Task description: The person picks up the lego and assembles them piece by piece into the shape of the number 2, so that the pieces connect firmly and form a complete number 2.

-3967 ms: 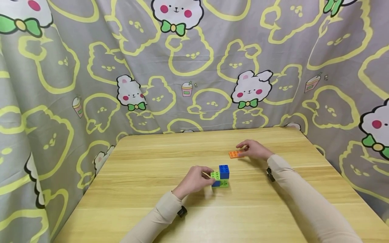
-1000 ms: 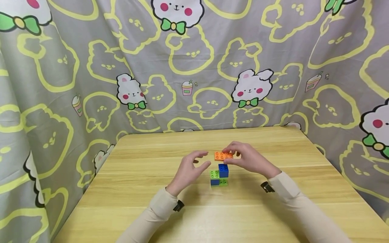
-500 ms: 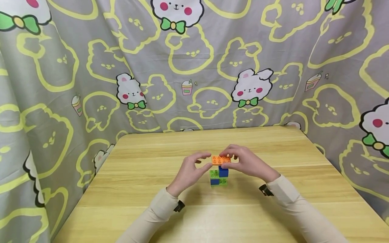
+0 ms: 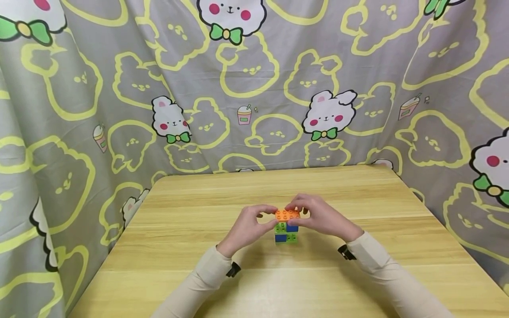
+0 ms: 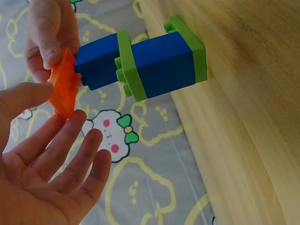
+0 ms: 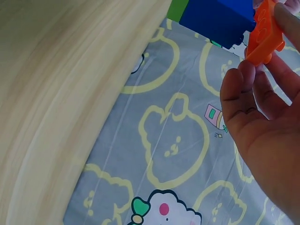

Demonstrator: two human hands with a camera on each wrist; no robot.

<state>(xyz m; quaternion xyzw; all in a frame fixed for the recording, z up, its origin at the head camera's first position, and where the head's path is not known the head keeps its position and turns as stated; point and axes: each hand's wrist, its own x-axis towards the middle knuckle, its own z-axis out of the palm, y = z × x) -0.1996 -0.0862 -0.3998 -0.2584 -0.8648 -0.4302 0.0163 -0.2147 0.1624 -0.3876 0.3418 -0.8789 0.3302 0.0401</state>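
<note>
An orange eight-stud brick is pinched at its right end by my right hand. At the opposite end, my left hand pinches it between thumb and fingertips. It sits slightly tilted against the studs of the upper blue brick; whether it is pressed on, I cannot tell. That blue brick stands on the right part of a green plate. Below are a lower blue brick and a bottom green plate resting on the table. The right wrist view cuts off most of the stack.
The wooden table extends around the stack on every side. Behind it hangs a grey curtain with cartoon animal prints. Each wrist carries a small black device, one visible at the left cuff.
My right hand picked the orange brick up from the table's right side, carried it left over the stack and lowered it. My left hand let go of the stack and took the brick's left end.
</note>
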